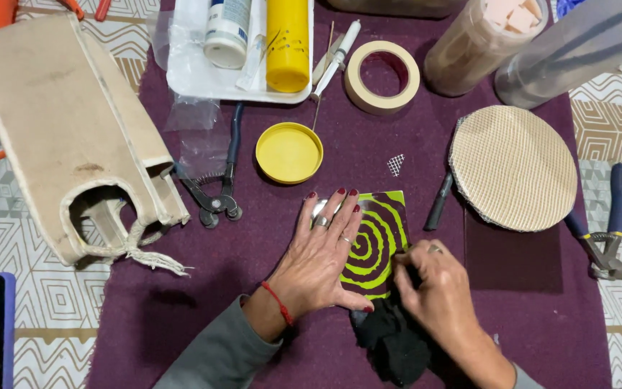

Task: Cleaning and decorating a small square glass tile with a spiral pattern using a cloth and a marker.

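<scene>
A square tile point(381, 234) with a lime-green and dark spiral lies on the purple cloth point(181, 317). My left hand point(322, 256) presses flat on the tile's left part, fingers spread. My right hand point(437, 288) is closed around a black rag point(390, 335) at the tile's lower right edge. Part of the tile is hidden under both hands.
A round woven mat point(514, 167) and a black pen point(438, 202) lie to the right. A yellow lid point(289, 152), nippers point(217, 194), a tape roll point(382, 76) and a white tray point(196, 75) with bottles sit behind. A canvas bag point(59, 130) lies left; blue-handled pliers point(606, 230) right.
</scene>
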